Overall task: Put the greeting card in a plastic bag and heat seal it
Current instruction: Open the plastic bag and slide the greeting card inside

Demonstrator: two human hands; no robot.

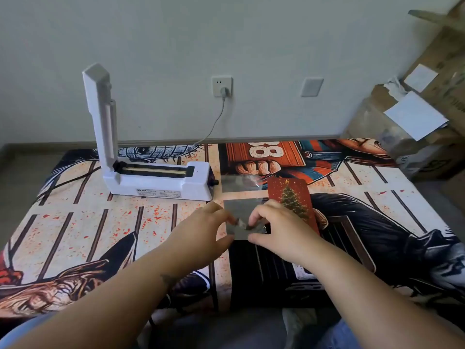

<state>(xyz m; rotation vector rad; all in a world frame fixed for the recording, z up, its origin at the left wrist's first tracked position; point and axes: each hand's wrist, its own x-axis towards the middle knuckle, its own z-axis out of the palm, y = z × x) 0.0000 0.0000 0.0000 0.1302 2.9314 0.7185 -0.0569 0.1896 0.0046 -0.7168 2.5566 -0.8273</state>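
Both hands [241,230] on plastic bag [237,207], greeting card [292,197] just right.

Heat sealer [161,181] sitting back-left on the mat [75,222], arm up, cord [214,124] running behind it up to the wall outlet [222,86]. Plastic bag [239,210] just right of the sealer and nearer, both hands on its near end, left hand [201,235] on the left, right hand [276,227] on the right. Greeting card [293,200] lying right beside the bag's right edge, boxes [427,109] stacked way off at far right.
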